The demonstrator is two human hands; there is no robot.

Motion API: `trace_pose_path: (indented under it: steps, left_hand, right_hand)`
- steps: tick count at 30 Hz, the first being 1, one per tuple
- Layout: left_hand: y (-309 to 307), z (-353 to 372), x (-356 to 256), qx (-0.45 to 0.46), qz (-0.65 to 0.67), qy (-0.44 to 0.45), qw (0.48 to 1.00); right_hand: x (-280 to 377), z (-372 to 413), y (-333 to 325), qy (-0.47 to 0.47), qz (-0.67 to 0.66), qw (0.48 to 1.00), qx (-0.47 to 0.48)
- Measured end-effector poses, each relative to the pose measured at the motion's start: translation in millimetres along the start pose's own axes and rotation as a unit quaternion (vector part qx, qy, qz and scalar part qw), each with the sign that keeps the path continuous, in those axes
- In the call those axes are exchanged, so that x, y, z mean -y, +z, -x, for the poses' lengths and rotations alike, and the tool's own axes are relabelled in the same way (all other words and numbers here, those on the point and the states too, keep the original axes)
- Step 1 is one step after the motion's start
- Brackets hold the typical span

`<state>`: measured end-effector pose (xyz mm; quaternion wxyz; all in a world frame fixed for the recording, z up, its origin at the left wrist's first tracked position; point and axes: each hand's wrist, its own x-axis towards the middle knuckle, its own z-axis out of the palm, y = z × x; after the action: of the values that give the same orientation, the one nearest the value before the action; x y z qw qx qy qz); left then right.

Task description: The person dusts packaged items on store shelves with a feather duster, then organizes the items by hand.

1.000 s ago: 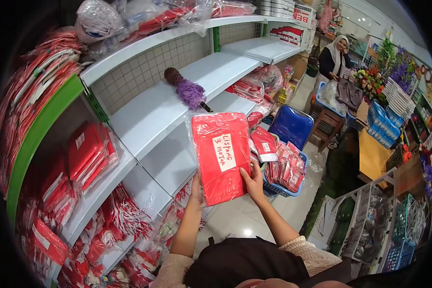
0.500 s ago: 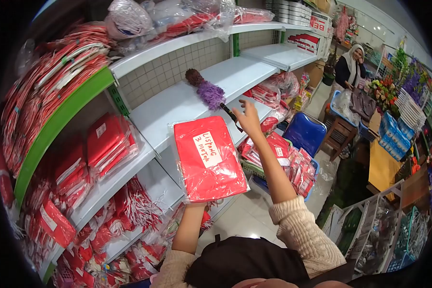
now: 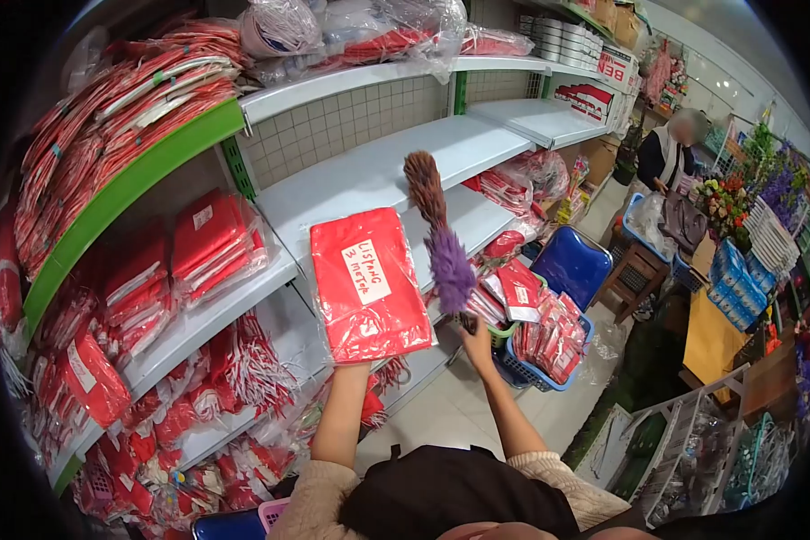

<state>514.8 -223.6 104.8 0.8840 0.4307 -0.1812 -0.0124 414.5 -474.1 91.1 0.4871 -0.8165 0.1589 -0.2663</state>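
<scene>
A flat red cloth packet in clear plastic, with a white label handwritten "LISTANG 3 METER", rests on my left hand. The packet hides the fingers of that hand; only the wrist end shows below its near edge. My right hand is closed round the dark handle of a duster. Purple fluff covers the duster's lower part and brown its upper part; it points up and away from me, its tip in front of the pale shelf.
Stacks of red packets fill the left shelves, and plastic-wrapped bundles lie on the top one. On the right are a blue basket of red packets and a blue chair. Another person is farther back.
My right hand, open near the duster before, now grips its handle. The duster has come off the shelf and swung upright towards me. The packet has shifted slightly left.
</scene>
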Motion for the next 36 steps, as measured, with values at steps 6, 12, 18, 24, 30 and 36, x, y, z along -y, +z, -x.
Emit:
trace_pose_path:
  steps: [6,12,18,24,30,36]
  left_hand:
    - [29,-13,-4,-0.015,0.099,0.029,0.995]
    - [65,-23,-33,-0.002,0.275,-0.064,0.959]
    - [57,-46,-13,0.063,-0.348,0.027,0.935]
    - [83,-37,-12,0.019,0.285,-0.039,0.958]
    - [46,-51,30,0.141,0.411,-0.055,0.899]
    - [71,-40,10,-0.059,0.268,-0.075,0.959]
  right_hand:
    - [1,41,-83,0.091,0.109,0.983,-0.120]
    - [16,84,-127,-0.068,0.063,0.987,-0.131]
    - [8,88,-134,-0.190,0.198,0.962,-0.017]
    - [18,87,-116,-0.061,0.192,0.976,-0.086]
    - [11,87,-125,-0.127,0.248,0.959,-0.061]
    - [9,82,-137,-0.191,0.196,0.959,-0.068]
